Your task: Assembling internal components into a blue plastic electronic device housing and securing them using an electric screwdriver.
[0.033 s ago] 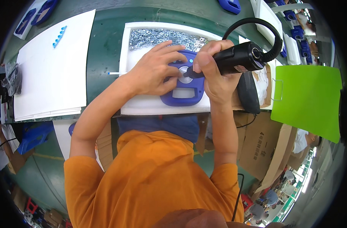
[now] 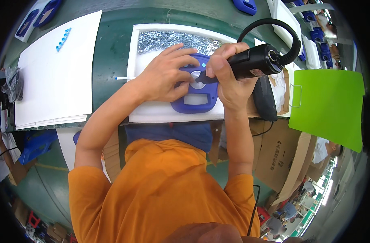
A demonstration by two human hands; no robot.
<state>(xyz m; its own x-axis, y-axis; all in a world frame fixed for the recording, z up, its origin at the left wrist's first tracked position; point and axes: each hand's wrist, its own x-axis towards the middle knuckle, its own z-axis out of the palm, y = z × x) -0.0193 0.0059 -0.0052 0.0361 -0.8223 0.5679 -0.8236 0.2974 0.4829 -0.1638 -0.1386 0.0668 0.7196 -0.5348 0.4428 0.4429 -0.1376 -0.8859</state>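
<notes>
My right hand (image 2: 233,77) grips a black electric screwdriver (image 2: 253,64), which tilts down to the left. Its tip meets a round metal disc (image 2: 197,84) set in a blue plastic housing (image 2: 193,108) with a rectangular opening. My left hand (image 2: 166,73) lies over the housing's left side. Its thumb and index finger come together at the disc by the screwdriver's tip, while the other fingers spread toward the top. What the pinch holds, if anything, is hidden. The housing rests on a white foam tray (image 2: 152,115).
Many small metal nuts (image 2: 164,40) fill the tray's far part. White sheets (image 2: 59,81) carry a blue strip (image 2: 63,39) at left. A black cable (image 2: 270,22) arches from the screwdriver. At right stand a black case (image 2: 265,99), a cardboard box (image 2: 279,156) and a green board (image 2: 326,107).
</notes>
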